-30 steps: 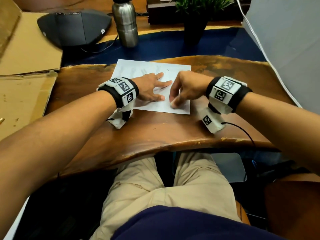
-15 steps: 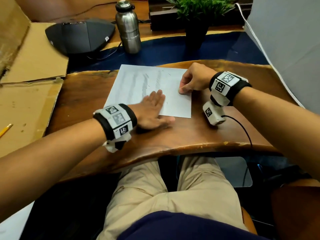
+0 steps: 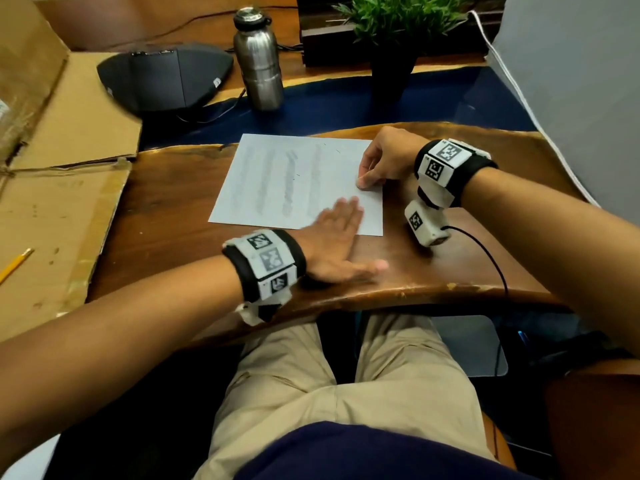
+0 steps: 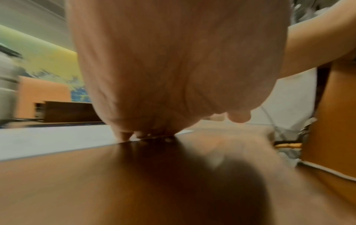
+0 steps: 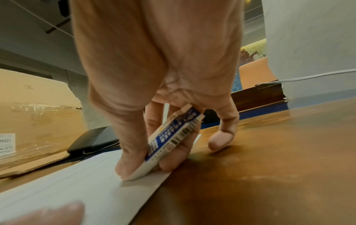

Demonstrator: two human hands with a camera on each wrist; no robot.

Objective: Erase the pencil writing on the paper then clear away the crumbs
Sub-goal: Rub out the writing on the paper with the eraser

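Note:
A white sheet of paper with faint grey smudged lines lies on the wooden desk. My right hand pinches a white eraser in a blue sleeve and presses its tip on the paper's right edge. My left hand lies flat with straight fingers, fingertips on the paper's near right corner and palm on the desk. In the left wrist view the fingertips touch the paper's edge. Crumbs are too small to make out.
Flattened cardboard with a yellow pencil lies at the left. A steel bottle, a black conference speaker and a potted plant stand behind the paper. A cable runs off the desk's front right edge.
My left hand slid from the middle of the paper back toward me to the near right corner. My right hand carried the eraser from the paper's near edge up its right edge.

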